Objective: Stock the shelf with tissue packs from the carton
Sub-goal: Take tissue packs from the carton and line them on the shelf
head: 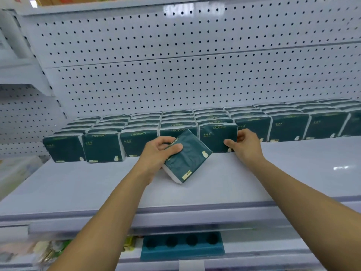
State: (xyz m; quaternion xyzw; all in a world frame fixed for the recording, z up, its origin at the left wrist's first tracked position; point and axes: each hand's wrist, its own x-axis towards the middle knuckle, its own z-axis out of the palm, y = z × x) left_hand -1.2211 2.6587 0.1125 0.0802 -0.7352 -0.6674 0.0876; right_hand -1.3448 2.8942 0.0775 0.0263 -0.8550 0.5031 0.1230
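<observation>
The step in hand looks like placement: one dark green plastic-wrapped tissue pack (187, 156) is being brought to the white metal shelf (293, 169) while another is squared up in the front row. The left hand (158, 153) grips the loose pack by its upper left edge, thumb across the green face and fingers curled behind it. The pack is tilted, its lower corner low over the shelf deck or perhaps touching it; which one cannot be told. It sits just in front of the rows of matching green packs (103, 147) that stand upright against the white perforated back panel (175, 75).

The right hand (244, 145) holds the front upright pack (216, 137), thumb on its face near the lower right corner and fingers curled round its right side. That pack stands forward of its neighbours to the right.

The next move probably calls for turning the tilted pack upright and setting it flush beside the pack the right hand steadies, keeping the fronts level.

Both forearms reach up and forward from the bottom of the view and converge toward the middle of the shelf. The carton is not in view.
</observation>
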